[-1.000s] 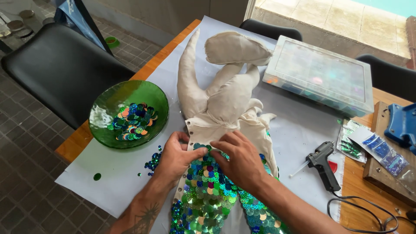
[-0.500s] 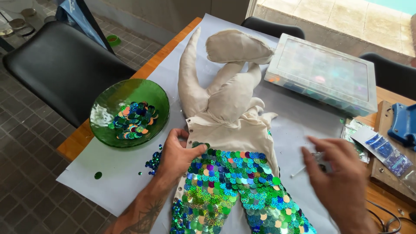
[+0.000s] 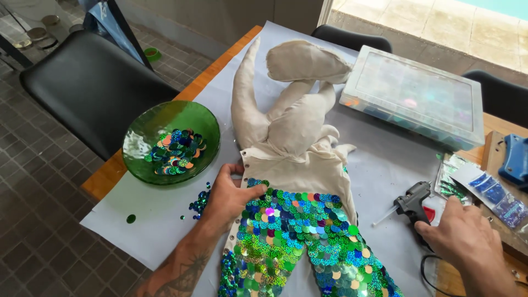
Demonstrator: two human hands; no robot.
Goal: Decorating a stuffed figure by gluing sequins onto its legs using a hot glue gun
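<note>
Nearest the camera, at the lower right, the right hand (image 3: 467, 242) has left the fabric, where a second ago it was pressing beside the other hand, and has swung out over the table edge to the black glue gun (image 3: 413, 202). Its fingers are loosely curled over the rear of the gun and the cord, touching it or nearly so; they are not yet closed round the handle, so the gun lies on the paper with its nozzle pointing toward the cloth. That shift reads as the end of pressing down a sequin and the start of fetching glue for another.

Beside it, the left hand (image 3: 230, 193) has stayed where it was, lying flat and spread, holding nothing, its fingertips pinning the left edge of the cream fabric figure (image 3: 286, 132) just where the rows of green and blue sequins (image 3: 297, 231) give way to bare cloth. A few loose sequins are scattered by its wrist.

Farther left, a green glass bowl (image 3: 144, 132) holds more sequins. Beyond the figure's stuffed limbs sits a clear plastic organiser box (image 3: 415, 91), lid shut.
</note>
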